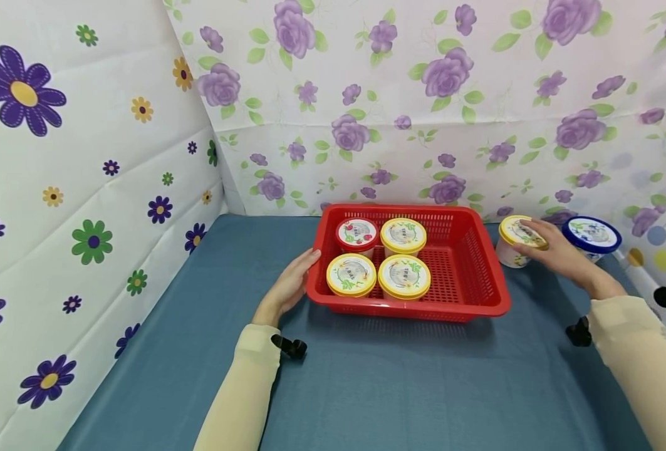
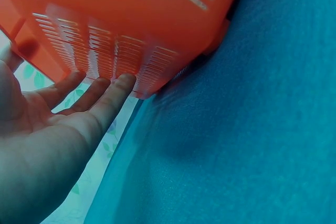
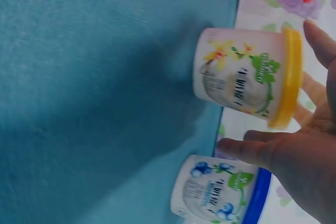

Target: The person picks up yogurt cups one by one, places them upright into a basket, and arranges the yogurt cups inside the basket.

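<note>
Basket (image 1: 468, 309): plain red, slotted in regular rows. Inside, three yellow lids (image 1: 404, 276) and one red lid (image 1: 357, 233), all white-centred with coloured prints. Tub outside the basket (image 3: 241, 74): yellow lid, white wall, yellow blossoms, green leaves. Blue-lidded tub (image 3: 220, 192): white, with blueberries. Worktop (image 1: 366, 388): plain blue-grey. Back cloth (image 1: 310, 94), facing me: purple roses on white. Side cloth (image 1: 101, 200): purple, green and orange flowers on white. Sleeves (image 1: 237, 388): cream.

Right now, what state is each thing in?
Red basket: upright, partly filled.
Red-lidded tub: closed, in the basket.
Three yellow-lidded tubs: closed, in the basket.
Yellow-lidded tub outside: closed, beside the basket.
Blue-lidded tub: closed, outside the basket.
Left hand: touching the basket's side.
Right hand: at the outside tub's lid, grip unclear.
</note>
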Available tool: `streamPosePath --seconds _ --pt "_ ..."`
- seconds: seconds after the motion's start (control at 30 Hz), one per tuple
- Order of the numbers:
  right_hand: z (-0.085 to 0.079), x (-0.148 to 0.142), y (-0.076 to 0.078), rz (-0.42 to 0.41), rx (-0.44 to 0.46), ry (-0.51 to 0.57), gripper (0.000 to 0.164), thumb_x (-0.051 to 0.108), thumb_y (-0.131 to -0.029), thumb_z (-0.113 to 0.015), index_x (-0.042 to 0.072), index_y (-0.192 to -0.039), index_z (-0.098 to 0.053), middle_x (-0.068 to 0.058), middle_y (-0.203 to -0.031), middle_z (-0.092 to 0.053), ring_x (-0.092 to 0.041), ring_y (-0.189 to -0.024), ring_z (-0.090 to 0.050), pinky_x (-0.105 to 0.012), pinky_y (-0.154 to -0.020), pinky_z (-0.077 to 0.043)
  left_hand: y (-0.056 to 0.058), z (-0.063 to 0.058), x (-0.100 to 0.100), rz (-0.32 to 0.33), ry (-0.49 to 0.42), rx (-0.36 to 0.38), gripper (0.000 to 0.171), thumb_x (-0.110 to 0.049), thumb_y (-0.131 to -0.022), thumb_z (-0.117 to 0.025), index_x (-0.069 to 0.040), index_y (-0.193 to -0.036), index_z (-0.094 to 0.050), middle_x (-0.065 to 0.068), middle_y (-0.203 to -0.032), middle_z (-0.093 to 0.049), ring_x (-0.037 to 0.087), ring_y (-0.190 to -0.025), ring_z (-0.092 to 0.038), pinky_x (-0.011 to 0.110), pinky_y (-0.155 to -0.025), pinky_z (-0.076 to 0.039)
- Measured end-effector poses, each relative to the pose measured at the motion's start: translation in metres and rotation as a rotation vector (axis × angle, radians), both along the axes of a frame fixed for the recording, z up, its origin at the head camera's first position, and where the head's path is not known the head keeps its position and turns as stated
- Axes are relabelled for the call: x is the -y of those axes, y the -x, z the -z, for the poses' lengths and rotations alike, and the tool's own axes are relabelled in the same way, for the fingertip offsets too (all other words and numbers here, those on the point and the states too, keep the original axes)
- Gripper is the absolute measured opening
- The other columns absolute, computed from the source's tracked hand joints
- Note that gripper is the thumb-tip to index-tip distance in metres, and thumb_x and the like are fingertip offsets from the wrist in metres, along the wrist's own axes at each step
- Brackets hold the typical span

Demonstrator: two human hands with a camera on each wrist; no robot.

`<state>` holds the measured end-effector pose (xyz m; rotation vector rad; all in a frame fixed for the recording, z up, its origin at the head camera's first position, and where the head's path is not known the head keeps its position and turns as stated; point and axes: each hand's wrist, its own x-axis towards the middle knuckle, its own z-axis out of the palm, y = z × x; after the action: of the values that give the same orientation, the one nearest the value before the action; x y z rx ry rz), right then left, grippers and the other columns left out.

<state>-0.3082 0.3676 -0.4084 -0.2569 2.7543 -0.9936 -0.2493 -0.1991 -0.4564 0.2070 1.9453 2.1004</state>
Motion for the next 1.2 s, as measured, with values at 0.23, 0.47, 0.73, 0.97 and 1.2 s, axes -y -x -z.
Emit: streamPosePath --seconds 0.23,0.47,0.73,0.97,1.2 --pt "0.013 0.001 0.004 0.006 -0.080 0.024 0.085 0.048 -0.105 -0.057 0.007 -0.167 -0.014 -0.031 -0.169 0.009 -0.061 -0.150 0.001 -0.086 -0.106 -0.015 0.000 0.000 0.000 0.007 0.003 -0.012 0.062 -0.042 -0.110 -0.048 -0.014 -0.163 -0.033 0.014 -0.155 -0.050 0.022 -0.127 -0.060 0.035 -0.102 -0.054" --pt "0.018 0.003 0.004 0.006 -0.162 0.062 0.078 0.043 -0.107 -0.057 0.003 -0.165 -0.022 -0.032 -0.168 0.003 -0.062 -0.149 -0.002 -0.086 -0.105 -0.015 -0.001 -0.002 0.000 -0.003 0.004 -0.001 0.060 -0.041 -0.110 -0.048 -0.016 -0.163 -0.035 0.011 -0.154 -0.052 0.024 -0.129 -0.058 0.036 -0.104 -0.053" --pt "0.018 0.005 0.002 0.075 -0.187 0.108 0.077 0.043 -0.104 -0.063 0.003 -0.162 -0.032 -0.030 -0.169 -0.005 -0.060 -0.150 -0.006 -0.084 -0.108 -0.016 -0.001 -0.002 -0.001 -0.003 -0.001 0.001 0.059 -0.041 -0.111 -0.048 -0.016 -0.162 -0.035 0.010 -0.153 -0.052 0.025 -0.131 -0.058 0.036 -0.104 -0.053" --pt "0.017 0.007 0.000 0.100 -0.171 0.105 0.078 0.046 -0.103 -0.063 0.004 -0.162 -0.033 -0.028 -0.170 -0.006 -0.059 -0.152 -0.005 -0.084 -0.108 -0.015 0.000 -0.002 0.000 0.006 -0.003 -0.002 0.059 -0.040 -0.111 -0.047 -0.014 -0.163 -0.033 0.013 -0.155 -0.050 0.025 -0.131 -0.057 0.036 -0.105 -0.053" --pt "0.017 0.008 0.000 0.119 -0.166 0.116 0.078 0.047 -0.103 -0.064 0.004 -0.161 -0.034 -0.027 -0.171 -0.005 -0.058 -0.152 -0.003 -0.084 -0.109 -0.015 -0.001 -0.001 0.000 0.009 -0.001 -0.008 0.058 -0.039 -0.111 -0.046 -0.014 -0.162 -0.035 0.013 -0.154 -0.052 0.023 -0.128 -0.059 0.035 -0.103 -0.054"
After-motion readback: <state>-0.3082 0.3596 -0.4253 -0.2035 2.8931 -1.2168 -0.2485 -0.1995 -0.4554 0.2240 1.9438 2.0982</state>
